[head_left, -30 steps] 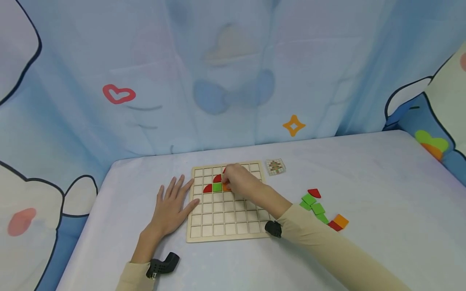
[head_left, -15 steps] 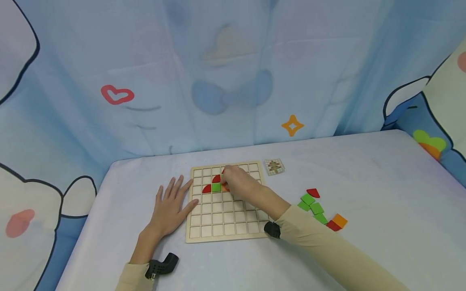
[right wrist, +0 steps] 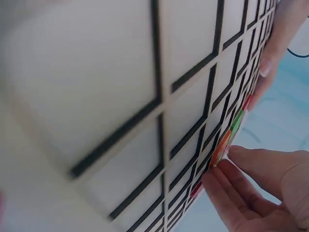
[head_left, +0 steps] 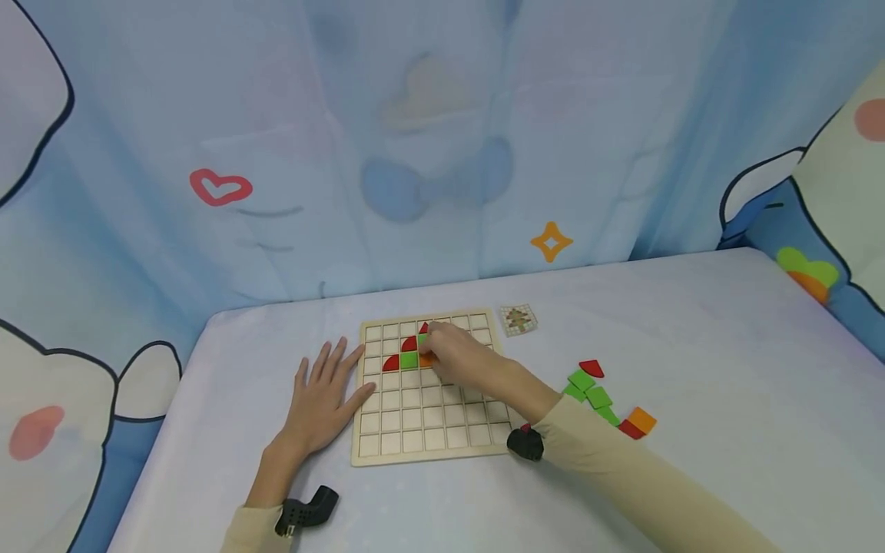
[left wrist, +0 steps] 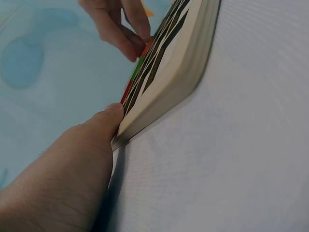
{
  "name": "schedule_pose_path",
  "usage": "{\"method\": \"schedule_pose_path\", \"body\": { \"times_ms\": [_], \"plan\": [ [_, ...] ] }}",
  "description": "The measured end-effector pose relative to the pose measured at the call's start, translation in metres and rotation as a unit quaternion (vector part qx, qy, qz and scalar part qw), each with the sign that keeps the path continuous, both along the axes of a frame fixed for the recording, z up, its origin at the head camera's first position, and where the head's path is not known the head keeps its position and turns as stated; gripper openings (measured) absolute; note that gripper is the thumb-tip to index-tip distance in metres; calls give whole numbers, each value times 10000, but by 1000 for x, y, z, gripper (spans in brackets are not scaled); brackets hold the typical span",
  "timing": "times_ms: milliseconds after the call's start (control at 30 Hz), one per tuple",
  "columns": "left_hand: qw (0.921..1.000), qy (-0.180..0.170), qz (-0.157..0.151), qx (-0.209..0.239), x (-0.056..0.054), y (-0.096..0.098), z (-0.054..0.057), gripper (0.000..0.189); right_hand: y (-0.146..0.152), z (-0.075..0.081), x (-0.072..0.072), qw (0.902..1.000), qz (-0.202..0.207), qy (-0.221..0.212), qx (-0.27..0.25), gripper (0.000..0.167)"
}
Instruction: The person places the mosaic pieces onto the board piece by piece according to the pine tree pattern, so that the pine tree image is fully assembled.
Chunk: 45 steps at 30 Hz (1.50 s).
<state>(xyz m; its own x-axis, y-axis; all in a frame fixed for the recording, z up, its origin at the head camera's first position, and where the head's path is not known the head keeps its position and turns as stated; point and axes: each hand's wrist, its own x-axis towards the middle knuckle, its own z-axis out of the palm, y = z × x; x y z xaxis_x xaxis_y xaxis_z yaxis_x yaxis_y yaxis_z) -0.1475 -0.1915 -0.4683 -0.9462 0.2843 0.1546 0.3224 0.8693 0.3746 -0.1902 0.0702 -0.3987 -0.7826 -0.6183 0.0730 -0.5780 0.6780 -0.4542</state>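
Observation:
A wooden grid board (head_left: 415, 442) lies on the white-covered table. My left hand (head_left: 325, 403) rests beside its left edge with fingers spread; the thumb (left wrist: 113, 112) touches the board's rim in the left wrist view. Over the upper middle of the grid is my right hand (head_left: 463, 357), its thumb and fingertips pinching at an orange tile (right wrist: 222, 145). Left of that tile, a green square (head_left: 409, 359) and a red rounded piece (head_left: 391, 362) sit in the same row. Another red rounded piece (head_left: 409, 343) lies one row higher. The right hand partly hides tiles beneath it.
A small pattern card (head_left: 518, 319) lies off the board's upper right corner. Loose pieces are grouped to the right: several green squares (head_left: 598, 397), a red rounded piece (head_left: 591, 369), an orange square (head_left: 642, 419) and a red piece (head_left: 630, 429). A patterned curtain (head_left: 276, 253) hangs behind the table.
The head view has shifted slightly. My right hand has drawn down a little on the board, showing more of the red and green tiles at the top. The left hand stays put.

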Motion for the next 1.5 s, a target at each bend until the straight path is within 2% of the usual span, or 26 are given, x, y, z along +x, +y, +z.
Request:
{"method": "schedule_pose_path", "body": {
  "times_ms": [100, 267, 500, 667, 800, 1033, 1267, 1500],
  "plan": [
    [10000, 8, 14, 26, 1, 0, -1, 71, 11, 1, 8, 9999, -21, -44, -144, 20],
    [10000, 24, -3, 48, 1, 1, -2, 71, 37, 7, 25, 9992, -334, -207, -76, 17],
    [10000, -30, -2, 3, 2, 1, -3, 72, 103, 15, 46, 9977, -312, -588, 141, 16],
    [10000, 20, 64, -21, 5, -5, -2, 72, 145, 8, 53, 9969, -471, -617, 137, 18],
    [10000, 49, 39, 39, 7, -7, -2, 72, 165, -1, 57, 9969, -528, -539, 230, 18],
    [9999, 122, 33, 73, 6, -4, -2, 71, 176, -4, 61, 9970, -520, -488, 314, 21],
    [10000, -10, 15, 34, 4, 0, 1, 71, 176, -4, 60, 9970, -497, -489, 347, 24],
    [10000, -34, 20, 50, 3, 2, 4, 71, 176, 1, 54, 9931, -620, -961, 248, 24]
  ]
}}
